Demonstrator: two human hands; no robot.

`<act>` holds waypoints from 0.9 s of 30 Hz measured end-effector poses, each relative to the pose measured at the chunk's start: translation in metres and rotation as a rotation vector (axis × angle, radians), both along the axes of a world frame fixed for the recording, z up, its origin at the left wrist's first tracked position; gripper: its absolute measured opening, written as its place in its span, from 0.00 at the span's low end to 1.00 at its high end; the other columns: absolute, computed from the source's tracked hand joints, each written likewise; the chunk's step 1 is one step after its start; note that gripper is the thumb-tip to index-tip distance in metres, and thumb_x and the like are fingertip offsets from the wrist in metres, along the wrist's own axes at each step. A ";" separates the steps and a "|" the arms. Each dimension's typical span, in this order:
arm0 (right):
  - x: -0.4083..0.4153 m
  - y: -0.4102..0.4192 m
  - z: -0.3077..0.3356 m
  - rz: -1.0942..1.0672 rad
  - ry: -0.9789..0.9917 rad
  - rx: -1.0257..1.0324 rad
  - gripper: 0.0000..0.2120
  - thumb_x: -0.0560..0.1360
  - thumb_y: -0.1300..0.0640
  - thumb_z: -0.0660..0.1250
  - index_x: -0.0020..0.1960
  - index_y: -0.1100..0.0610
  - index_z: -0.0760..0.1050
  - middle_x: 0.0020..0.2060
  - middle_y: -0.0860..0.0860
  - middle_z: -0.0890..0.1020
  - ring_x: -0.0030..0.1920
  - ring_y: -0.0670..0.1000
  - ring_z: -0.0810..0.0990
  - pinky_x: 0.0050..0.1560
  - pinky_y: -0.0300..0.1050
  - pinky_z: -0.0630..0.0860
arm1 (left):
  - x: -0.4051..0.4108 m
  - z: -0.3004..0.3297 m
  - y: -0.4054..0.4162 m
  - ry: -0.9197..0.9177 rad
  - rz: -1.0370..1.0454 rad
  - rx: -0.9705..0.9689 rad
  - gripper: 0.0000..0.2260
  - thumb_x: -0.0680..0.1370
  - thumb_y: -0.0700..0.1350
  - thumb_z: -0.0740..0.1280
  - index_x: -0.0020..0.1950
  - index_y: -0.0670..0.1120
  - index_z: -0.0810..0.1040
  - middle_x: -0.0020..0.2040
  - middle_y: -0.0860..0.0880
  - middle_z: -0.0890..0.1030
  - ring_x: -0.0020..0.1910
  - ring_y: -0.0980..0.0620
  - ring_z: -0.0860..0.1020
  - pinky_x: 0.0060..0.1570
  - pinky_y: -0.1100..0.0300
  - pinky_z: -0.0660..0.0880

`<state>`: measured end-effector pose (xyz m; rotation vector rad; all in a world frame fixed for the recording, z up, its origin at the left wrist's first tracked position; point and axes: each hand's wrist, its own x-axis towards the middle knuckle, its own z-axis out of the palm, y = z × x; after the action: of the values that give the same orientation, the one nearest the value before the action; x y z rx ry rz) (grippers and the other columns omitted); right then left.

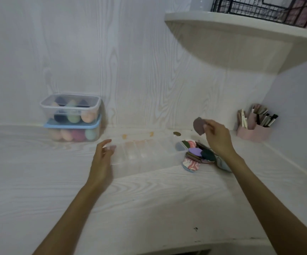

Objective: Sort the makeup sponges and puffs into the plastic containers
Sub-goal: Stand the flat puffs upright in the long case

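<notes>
Right hand (pixel 216 138) pinches a mauve puff (pixel 199 126) above the puff pile (pixel 198 155) near the desk's back edge, while the left hand (pixel 102 155), fingers loosely open, touches the clear tray's (pixel 149 153) left end.

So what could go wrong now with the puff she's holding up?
The right hand pinches the mauve puff only by its edge, in the air, so it might slip and drop onto the pile of puffs below. The left hand touches the end of the clear divided container, which looks light; a nudge could slide it away from the pile.
</notes>
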<state>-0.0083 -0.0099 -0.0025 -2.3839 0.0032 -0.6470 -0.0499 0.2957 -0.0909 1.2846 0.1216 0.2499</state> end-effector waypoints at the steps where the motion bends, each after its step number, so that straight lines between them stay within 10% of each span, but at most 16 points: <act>1: -0.005 0.015 0.009 0.044 -0.020 0.114 0.15 0.80 0.62 0.58 0.64 0.58 0.76 0.56 0.55 0.82 0.53 0.55 0.81 0.55 0.44 0.76 | -0.002 -0.001 -0.002 -0.015 0.024 0.055 0.11 0.80 0.41 0.59 0.59 0.54 0.72 0.54 0.48 0.76 0.49 0.52 0.75 0.47 0.54 0.73; 4: -0.031 0.080 0.025 0.328 0.124 0.361 0.14 0.79 0.62 0.60 0.64 0.61 0.76 0.51 0.57 0.83 0.45 0.50 0.82 0.46 0.33 0.80 | -0.003 -0.005 0.001 0.000 0.083 0.245 0.07 0.78 0.57 0.56 0.51 0.66 0.71 0.53 0.56 0.78 0.54 0.50 0.76 0.55 0.49 0.73; 8: -0.049 0.156 0.015 0.464 0.317 0.155 0.12 0.78 0.58 0.63 0.60 0.59 0.78 0.48 0.56 0.85 0.44 0.50 0.82 0.46 0.39 0.80 | -0.002 -0.009 0.005 0.014 0.085 0.274 0.16 0.72 0.70 0.48 0.49 0.71 0.71 0.53 0.56 0.79 0.56 0.49 0.76 0.62 0.42 0.71; 18: -0.046 0.203 -0.017 0.306 0.197 -0.162 0.06 0.76 0.51 0.64 0.49 0.53 0.75 0.44 0.50 0.85 0.49 0.52 0.80 0.48 0.46 0.74 | -0.008 -0.003 0.011 -0.065 0.048 0.312 0.15 0.67 0.62 0.63 0.51 0.60 0.76 0.49 0.47 0.80 0.54 0.44 0.77 0.59 0.42 0.71; 23: -0.046 0.211 -0.024 0.341 0.265 -0.167 0.06 0.75 0.51 0.63 0.48 0.52 0.68 0.44 0.51 0.84 0.50 0.55 0.79 0.44 0.46 0.69 | -0.016 0.000 0.021 -0.026 -0.003 0.514 0.13 0.80 0.48 0.58 0.59 0.66 0.71 0.49 0.67 0.79 0.49 0.56 0.80 0.47 0.57 0.74; 27: -0.045 0.206 -0.022 0.428 0.414 -0.081 0.10 0.74 0.50 0.64 0.49 0.51 0.66 0.46 0.52 0.84 0.48 0.53 0.79 0.44 0.46 0.72 | -0.018 0.006 0.034 -0.054 -0.129 0.373 0.09 0.78 0.51 0.59 0.51 0.54 0.78 0.48 0.55 0.82 0.54 0.51 0.80 0.53 0.49 0.78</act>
<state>-0.0531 0.1965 -0.0244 -2.4428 -0.3500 0.0497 -0.0680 0.3294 -0.0849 1.6483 -0.0573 0.2012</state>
